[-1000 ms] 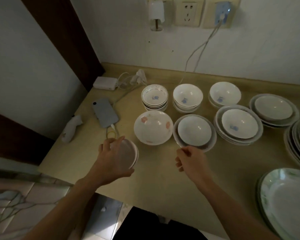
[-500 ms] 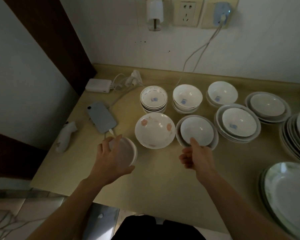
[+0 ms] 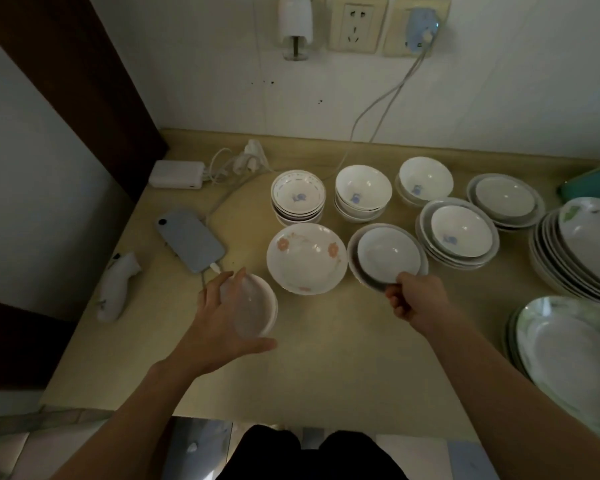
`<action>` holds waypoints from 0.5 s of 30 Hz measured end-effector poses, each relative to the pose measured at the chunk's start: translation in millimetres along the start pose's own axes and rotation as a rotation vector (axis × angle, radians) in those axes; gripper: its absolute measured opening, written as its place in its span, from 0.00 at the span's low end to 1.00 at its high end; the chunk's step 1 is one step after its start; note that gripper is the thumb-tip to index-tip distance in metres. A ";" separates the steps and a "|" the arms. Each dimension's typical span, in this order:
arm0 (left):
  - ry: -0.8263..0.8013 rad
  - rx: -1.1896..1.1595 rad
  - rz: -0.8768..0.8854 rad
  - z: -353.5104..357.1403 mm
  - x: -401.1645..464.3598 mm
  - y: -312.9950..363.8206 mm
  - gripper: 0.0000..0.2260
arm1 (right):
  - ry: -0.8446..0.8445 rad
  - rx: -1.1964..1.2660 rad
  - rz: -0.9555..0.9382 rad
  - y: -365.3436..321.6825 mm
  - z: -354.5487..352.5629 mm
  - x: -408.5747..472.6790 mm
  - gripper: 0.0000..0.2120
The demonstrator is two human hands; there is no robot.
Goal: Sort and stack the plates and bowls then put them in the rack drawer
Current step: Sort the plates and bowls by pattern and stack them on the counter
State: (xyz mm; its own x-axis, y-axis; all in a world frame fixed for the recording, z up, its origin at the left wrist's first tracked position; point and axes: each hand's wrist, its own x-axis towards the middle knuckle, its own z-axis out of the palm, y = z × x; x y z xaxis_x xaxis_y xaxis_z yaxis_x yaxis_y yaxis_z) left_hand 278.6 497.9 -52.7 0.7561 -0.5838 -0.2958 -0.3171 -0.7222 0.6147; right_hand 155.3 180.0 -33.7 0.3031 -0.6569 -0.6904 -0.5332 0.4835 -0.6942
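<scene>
My left hand (image 3: 219, 320) spans a small stack of white saucers (image 3: 257, 306) on the countertop, fingers on its far rim and thumb at its near rim. My right hand (image 3: 416, 299) pinches the near rim of a white bowl (image 3: 388, 254) that sits in a shallow plate (image 3: 355, 268). Between the two lies a wide bowl with pink flowers (image 3: 307, 258). Behind stand three stacks of small bowls with blue marks (image 3: 298, 197), (image 3: 362, 192), (image 3: 424, 181).
More bowl-in-plate stacks (image 3: 459, 233), (image 3: 506, 199) and tilted plate piles (image 3: 575, 251), (image 3: 568, 355) fill the right side. A phone (image 3: 189, 244) on a cable, a white charger (image 3: 177, 174), a white toy-like object (image 3: 116, 289) and the countertop's front edge (image 3: 291, 407) are near my left arm.
My right hand moved forward from above the bare countertop and took hold of the white bowl's near rim. My left hand stayed on the saucers.
</scene>
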 end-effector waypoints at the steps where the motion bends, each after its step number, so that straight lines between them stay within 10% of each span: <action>1: 0.002 -0.013 0.003 -1.4 -0.4 -0.4 0.64 | 0.003 0.012 -0.009 -0.2 0.0 -1.2 0.08; 10: 0.379 -0.144 0.186 -20.7 11.6 46.7 0.29 | -0.117 0.056 -0.158 -13.9 -18.9 -38.2 0.11; 15: 0.016 -0.843 0.052 2.7 40.0 134.5 0.19 | -0.255 0.041 -0.245 -18.2 -37.2 -57.2 0.13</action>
State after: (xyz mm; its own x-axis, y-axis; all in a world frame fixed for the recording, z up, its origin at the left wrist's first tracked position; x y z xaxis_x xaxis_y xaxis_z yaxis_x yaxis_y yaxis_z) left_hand 264.6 376.4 16.2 0.7625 -0.5987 -0.2453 0.1768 -0.1719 0.9691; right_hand 118.2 187.3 26.1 0.6083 -0.5935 -0.5270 -0.3895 0.3554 -0.8497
